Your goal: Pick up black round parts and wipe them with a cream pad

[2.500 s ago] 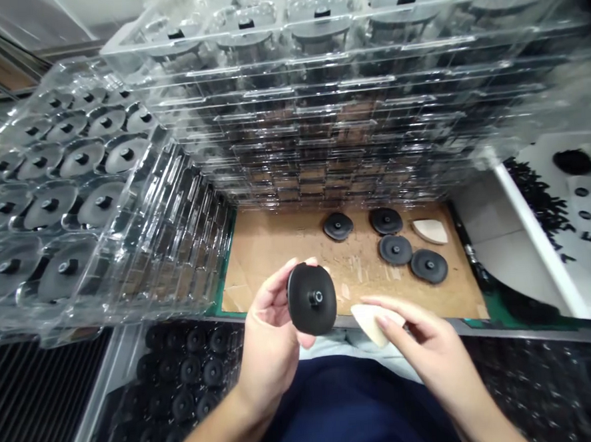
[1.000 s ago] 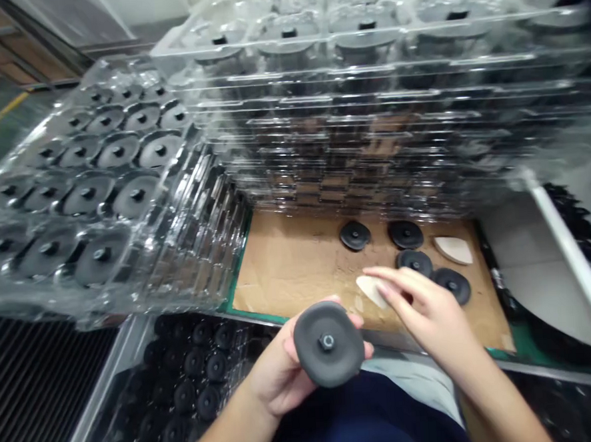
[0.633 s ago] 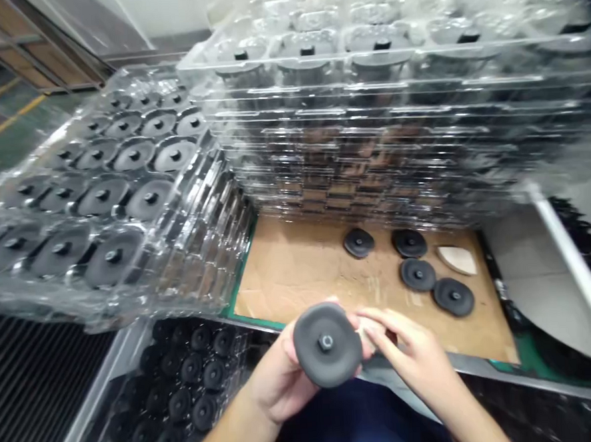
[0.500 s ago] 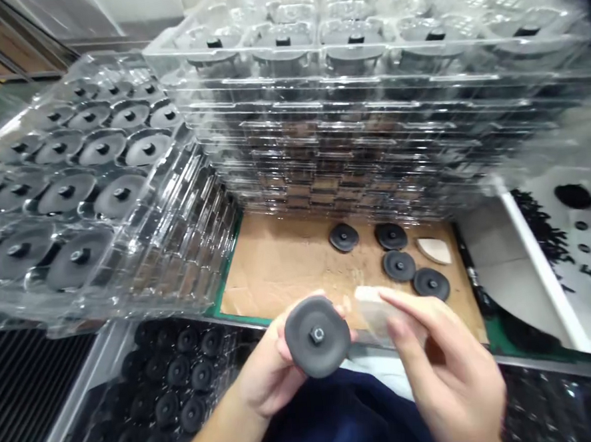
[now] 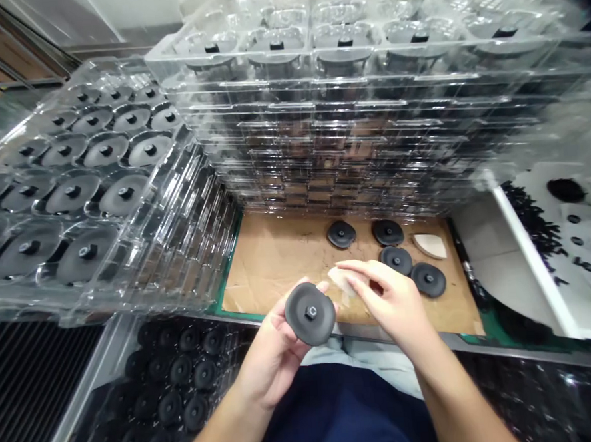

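Observation:
My left hand is closed round the edge of a dark grey rounded disc that has a short stub with a hexagonal base at its middle. The stub side faces up toward me. Beside it, my right hand pinches a thin, whitish, blurred pad between thumb and fingers, just right of the disc's rim. Whether the pad touches the disc I cannot tell. Beyond my right hand, several similar dark discs lie on a brown cardboard sheet, near a cream wedge-shaped pad.
Tall stacks of clear plastic trays rise behind the cardboard, with another tray stack at left, holding discs. A lower tray of discs sits at bottom left. A white bin with small black parts stands at right.
My right hand has moved left and away from me with the whitish pad, closer to the disc. The disc in my left hand has shifted slightly up and tilted.

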A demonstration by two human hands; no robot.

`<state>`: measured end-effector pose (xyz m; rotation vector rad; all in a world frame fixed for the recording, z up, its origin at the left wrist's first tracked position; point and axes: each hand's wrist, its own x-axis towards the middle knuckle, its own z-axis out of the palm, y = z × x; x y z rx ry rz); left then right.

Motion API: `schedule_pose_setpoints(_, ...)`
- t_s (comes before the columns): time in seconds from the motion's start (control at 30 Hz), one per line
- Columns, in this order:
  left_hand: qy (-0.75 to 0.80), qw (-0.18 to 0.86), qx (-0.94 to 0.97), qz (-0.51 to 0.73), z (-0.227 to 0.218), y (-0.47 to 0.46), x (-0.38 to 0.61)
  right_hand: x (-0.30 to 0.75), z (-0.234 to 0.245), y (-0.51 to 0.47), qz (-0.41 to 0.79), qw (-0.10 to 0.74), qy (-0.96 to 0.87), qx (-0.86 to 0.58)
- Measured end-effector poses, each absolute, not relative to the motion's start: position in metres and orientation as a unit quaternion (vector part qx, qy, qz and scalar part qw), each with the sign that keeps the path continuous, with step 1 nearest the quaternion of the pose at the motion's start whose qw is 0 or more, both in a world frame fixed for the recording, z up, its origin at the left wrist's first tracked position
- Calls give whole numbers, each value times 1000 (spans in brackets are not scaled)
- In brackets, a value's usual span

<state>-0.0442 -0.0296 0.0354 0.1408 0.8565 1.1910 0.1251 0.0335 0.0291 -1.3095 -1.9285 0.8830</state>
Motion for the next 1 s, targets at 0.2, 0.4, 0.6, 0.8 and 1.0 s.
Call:
schedule_pose_setpoints(0.2, 364, 742, 72, 558, 36, -30, -49, 143, -33, 25, 367, 277, -710, -533)
schedule_pose_setpoints(0.4, 368, 745, 75, 551, 37, -26, -39, 129, 33, 16, 335, 356, -669, -560)
schedule_pose_setpoints(0.6, 414, 722, 91, 546, 39, -24, -38, 98, 91, 12, 336, 390, -787, -340)
schedule_pose_setpoints(0.8, 415, 730, 86, 537, 43, -20, -31, 90, 83, 18, 264, 375, -801, -384)
schedule_pose_setpoints(1.0, 380, 745, 62, 545, 46, -21, -39, 117, 89, 5, 311, 322, -813, -374)
